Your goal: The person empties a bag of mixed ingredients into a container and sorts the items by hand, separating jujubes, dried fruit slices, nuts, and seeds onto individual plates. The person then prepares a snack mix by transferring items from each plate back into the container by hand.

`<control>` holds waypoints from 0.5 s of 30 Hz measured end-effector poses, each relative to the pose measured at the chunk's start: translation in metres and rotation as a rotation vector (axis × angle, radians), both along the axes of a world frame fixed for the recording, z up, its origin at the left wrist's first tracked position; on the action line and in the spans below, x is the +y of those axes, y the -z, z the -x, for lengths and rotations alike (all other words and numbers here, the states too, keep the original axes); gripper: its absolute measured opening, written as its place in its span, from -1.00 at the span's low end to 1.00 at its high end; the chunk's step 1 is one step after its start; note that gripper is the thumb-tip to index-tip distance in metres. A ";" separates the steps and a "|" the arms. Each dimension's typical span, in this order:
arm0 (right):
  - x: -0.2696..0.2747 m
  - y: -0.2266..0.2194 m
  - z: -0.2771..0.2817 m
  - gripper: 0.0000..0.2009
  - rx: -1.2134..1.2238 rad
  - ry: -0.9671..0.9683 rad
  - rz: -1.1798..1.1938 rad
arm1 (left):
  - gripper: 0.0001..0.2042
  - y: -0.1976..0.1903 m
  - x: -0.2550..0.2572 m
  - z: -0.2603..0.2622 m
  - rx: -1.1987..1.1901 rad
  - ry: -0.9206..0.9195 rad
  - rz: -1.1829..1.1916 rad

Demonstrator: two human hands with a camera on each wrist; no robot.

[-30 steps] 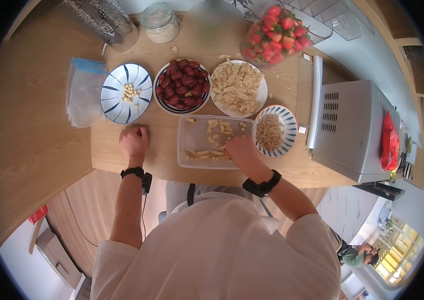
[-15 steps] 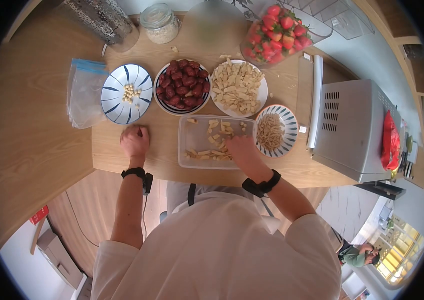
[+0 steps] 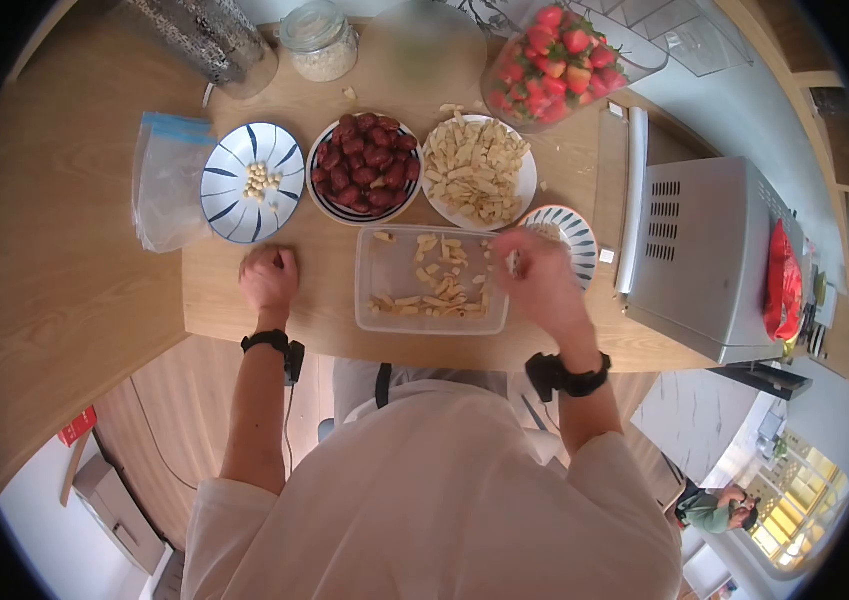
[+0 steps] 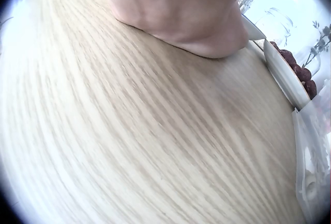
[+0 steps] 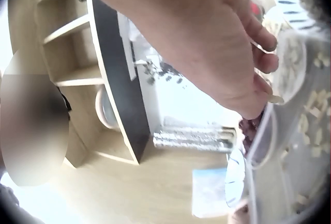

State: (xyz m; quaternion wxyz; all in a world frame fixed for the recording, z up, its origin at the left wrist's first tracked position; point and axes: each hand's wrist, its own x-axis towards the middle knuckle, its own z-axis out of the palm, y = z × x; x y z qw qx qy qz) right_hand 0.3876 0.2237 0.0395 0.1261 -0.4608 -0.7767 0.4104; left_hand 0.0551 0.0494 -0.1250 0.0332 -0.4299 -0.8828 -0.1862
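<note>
My left hand [image 3: 269, 280] rests on the table in a loose fist, fingers curled under; the left wrist view shows only its heel on the wood. My right hand [image 3: 545, 285] is raised at the right edge of a clear plastic container [image 3: 370, 285], overlapping a striped-rim plate [image 3: 583, 250] of pale curved pieces. Its thumb and fingers curl together, with a small pale piece [image 5: 276, 99] at the thumb tip in the right wrist view. Pale yellow cut pieces [image 3: 435, 300] lie scattered on the container's floor.
Behind the container stand a plate of red dates [image 3: 365, 165] and a white plate of pale dried slices [image 3: 475, 170]. A blue-striped plate [image 3: 235, 215] holds round cream pieces, beside zip bags [image 3: 170, 190]. Strawberries [image 3: 555, 70], a glass jar [image 3: 320, 45] and a grey appliance [image 3: 695, 260] stand around.
My right hand has lifted from the pieces in the container and moved right, over its edge and the striped-rim plate. The left hand has stayed in place.
</note>
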 end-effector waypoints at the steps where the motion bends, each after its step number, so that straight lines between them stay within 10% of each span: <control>1: 0.006 -0.008 -0.007 -0.80 -0.002 0.088 0.030 | -0.77 0.000 0.000 0.000 -0.002 -0.002 -0.002; 10: 0.018 0.014 -0.058 -0.79 -0.330 0.087 -0.442 | -0.77 -0.001 0.002 -0.001 0.030 0.016 -0.042; 15: -0.008 0.023 -0.032 -0.82 -0.198 -0.101 -0.318 | -0.76 0.001 0.001 0.000 0.016 0.020 -0.030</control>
